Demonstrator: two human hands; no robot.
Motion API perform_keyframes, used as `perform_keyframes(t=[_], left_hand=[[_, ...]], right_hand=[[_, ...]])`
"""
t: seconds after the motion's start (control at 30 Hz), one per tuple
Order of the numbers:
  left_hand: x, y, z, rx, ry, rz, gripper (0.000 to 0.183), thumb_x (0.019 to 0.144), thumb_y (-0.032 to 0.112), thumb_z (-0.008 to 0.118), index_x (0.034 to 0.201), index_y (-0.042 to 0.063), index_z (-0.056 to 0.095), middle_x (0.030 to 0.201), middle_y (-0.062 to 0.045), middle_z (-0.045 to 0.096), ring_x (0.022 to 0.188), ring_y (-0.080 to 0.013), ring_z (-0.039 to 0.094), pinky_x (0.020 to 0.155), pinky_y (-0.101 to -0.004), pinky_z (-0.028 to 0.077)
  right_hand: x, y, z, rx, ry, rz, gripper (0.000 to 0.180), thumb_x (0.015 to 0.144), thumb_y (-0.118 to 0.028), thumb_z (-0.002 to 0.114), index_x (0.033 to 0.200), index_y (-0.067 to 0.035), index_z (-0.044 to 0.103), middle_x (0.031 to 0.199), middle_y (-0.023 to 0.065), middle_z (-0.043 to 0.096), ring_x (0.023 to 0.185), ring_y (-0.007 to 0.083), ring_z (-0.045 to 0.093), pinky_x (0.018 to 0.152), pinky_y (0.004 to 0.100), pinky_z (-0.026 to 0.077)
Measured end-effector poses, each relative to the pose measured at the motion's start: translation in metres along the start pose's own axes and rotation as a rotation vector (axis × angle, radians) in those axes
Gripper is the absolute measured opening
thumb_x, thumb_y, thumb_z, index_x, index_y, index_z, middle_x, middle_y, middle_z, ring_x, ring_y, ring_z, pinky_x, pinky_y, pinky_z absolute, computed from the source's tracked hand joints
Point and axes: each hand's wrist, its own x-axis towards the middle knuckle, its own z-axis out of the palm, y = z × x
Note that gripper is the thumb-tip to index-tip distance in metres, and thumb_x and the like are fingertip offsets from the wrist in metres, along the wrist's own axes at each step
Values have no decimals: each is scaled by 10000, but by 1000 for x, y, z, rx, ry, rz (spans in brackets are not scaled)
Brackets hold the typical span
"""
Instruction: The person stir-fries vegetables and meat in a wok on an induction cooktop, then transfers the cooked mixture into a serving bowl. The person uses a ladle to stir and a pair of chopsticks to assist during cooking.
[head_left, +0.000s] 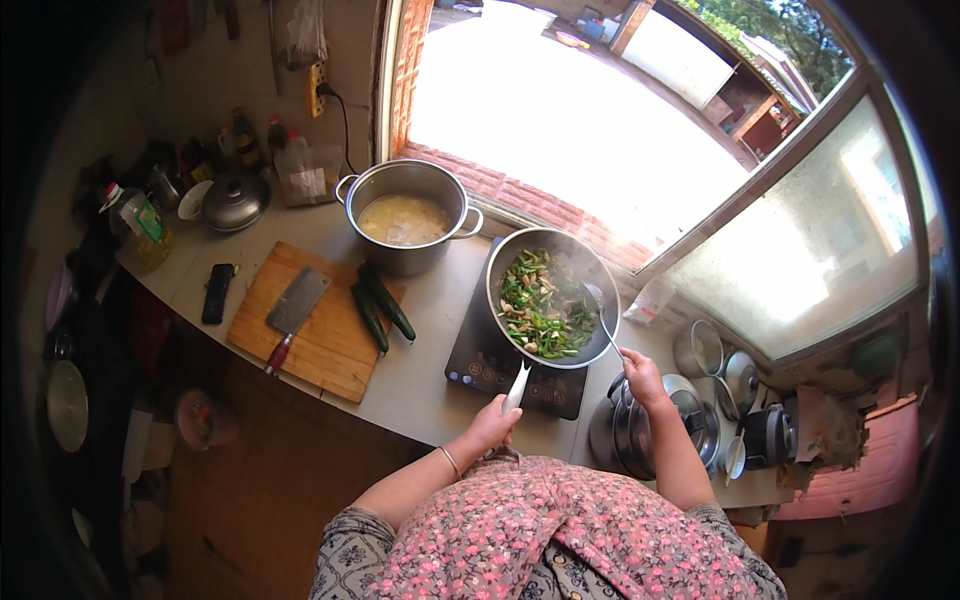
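Observation:
My left hand (491, 427) grips the pale handle (517, 388) of a steaming frying pan (606, 330). The pan rests on a black induction cooktop (469, 352). Chopped green vegetables with pale, meat-like pieces (536, 300) fill much of it. In my right hand (645, 379) is a metal spoon or ladle (606, 324), its head inside the pan at the right wall. Left of the cooktop, a wooden cutting board (330, 367) carries a cleaver (298, 301) with a red handle. Two dark green cucumbers (377, 307) lie across the board's right edge.
A two-handled pot (405, 251) of yellowish broth stands behind the board. Left are a phone (217, 294), a metal lid (235, 201) and an oil bottle (142, 229). Lidded pots (622, 431) crowd the counter by my right forearm. An open window sash (787, 247) angles in at right.

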Motion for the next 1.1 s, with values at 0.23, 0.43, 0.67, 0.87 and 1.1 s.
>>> perform_keyframes(t=[0.23, 0.43, 0.67, 0.87, 1.1], left_hand=[[-2, 2, 0, -21, -2, -13, 273, 936, 245, 552, 1086, 34, 470, 690, -21, 504, 472, -101, 499, 437, -261, 428], [-4, 7, 1, -10, -8, -37, 293, 935, 248, 555, 1111, 32, 466, 693, -21, 503, 473, -99, 497, 441, -258, 429], [-2, 5, 2, -21, -13, -34, 313, 935, 253, 557, 1134, 35, 456, 691, -18, 501, 471, -102, 495, 443, -261, 433], [0, 2, 3, -13, 1, -34, 360, 914, 284, 558, 1138, 29, 440, 697, -38, 514, 462, -126, 508, 435, -285, 451], [3, 0, 7, -8, 32, -41, 411, 914, 266, 553, 1202, 13, 406, 720, -66, 544, 464, -149, 531, 424, -312, 451]], right_hand=[[-62, -31, 9, 635, -282, 542, 371, 968, -135, 467, 1336, -99, 506, 665, -32, 471, 473, 48, 372, 403, 204, 307], [-25, -27, -3, 799, -222, 448, 382, 963, -160, 479, 1340, -99, 503, 675, -32, 483, 441, 29, 327, 378, 189, 268], [9, -15, 29, 585, -179, 410, 374, 965, -184, 494, 1326, -91, 522, 678, -21, 482, 445, 39, 350, 397, 198, 295], [9, -15, 14, 624, -266, 307, 355, 975, -185, 488, 1318, -110, 535, 637, -41, 459, 423, 28, 322, 378, 184, 260], [64, 8, 36, 457, -142, 396, 353, 969, -198, 472, 1306, -115, 540, 603, -60, 437, 400, 29, 331, 338, 200, 246]])
